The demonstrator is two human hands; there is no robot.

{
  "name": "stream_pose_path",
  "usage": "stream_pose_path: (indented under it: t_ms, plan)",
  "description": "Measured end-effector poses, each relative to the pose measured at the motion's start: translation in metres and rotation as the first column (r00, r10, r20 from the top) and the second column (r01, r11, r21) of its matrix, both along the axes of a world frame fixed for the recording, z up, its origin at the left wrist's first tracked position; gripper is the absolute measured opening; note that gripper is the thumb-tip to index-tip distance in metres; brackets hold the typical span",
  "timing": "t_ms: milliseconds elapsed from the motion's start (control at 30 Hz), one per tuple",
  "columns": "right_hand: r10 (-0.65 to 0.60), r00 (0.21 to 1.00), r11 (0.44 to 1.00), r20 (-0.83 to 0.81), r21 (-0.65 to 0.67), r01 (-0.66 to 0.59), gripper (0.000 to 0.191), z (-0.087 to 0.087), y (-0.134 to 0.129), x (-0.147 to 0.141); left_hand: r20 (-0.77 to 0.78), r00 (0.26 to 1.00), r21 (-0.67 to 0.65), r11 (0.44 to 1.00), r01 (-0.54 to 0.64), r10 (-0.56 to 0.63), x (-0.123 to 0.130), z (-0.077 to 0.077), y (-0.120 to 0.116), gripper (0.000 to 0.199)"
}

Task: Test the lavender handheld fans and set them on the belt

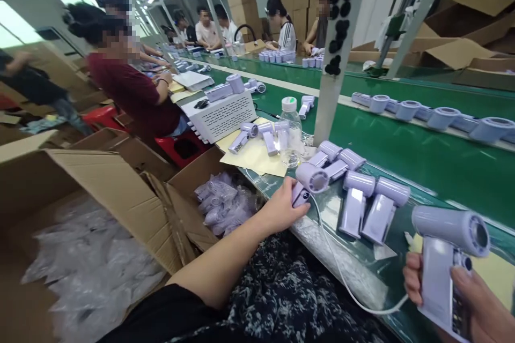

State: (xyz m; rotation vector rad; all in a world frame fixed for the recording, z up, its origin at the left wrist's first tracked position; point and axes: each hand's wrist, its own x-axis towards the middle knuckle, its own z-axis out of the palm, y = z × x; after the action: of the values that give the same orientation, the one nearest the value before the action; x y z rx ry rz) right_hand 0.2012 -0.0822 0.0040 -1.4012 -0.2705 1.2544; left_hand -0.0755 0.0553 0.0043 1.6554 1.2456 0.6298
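My left hand [284, 206] is closed round the handle of a lavender handheld fan [311, 178], shaped like a small hair dryer, near the bench edge. At the lower right, my right hand [478, 295] grips a second lavender fan [438, 262] upright, thumb beside its round dial. A white cable [338, 273] loops from beside the left fan toward the right one; its end at the right hand is hidden. Between the hands, several more fans [354, 206] lie on the green bench.
Behind my left hand stand a clear bottle [290, 128] and a white vented metal box [225, 118]. Open cartons [116, 193] with plastic-wrapped items [225, 201] are at left. A metal post [333, 64] rises before the green conveyor [402, 139]. Several co-workers sit along it.
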Motion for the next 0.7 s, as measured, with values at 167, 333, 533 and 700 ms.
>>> stream_pose_path:
  t_ms: [167,333,533,700]
  plan:
    - [0.009,0.995,0.999,-0.103,0.041,-0.004,0.051,0.016,0.001,-0.022,-0.232,0.973,0.222,0.974,0.049,0.004,0.006,-0.005,0.001,0.045]
    - [0.067,0.997,0.971,-0.035,0.231,-0.057,0.046,0.027,-0.009,-0.037,-0.391,0.919,0.326,0.928,0.182,-0.043,0.011,-0.012,0.005,0.048]
    - [0.08,0.997,0.923,0.012,0.377,-0.079,0.033,0.034,-0.015,-0.038,-0.57,0.813,0.331,0.872,0.36,-0.119,0.012,-0.016,0.017,0.052]
    - [0.04,0.996,0.944,-0.082,0.329,-0.011,0.034,0.034,-0.016,-0.037,-0.625,0.773,0.315,0.872,0.375,-0.107,0.015,-0.013,0.021,0.057]
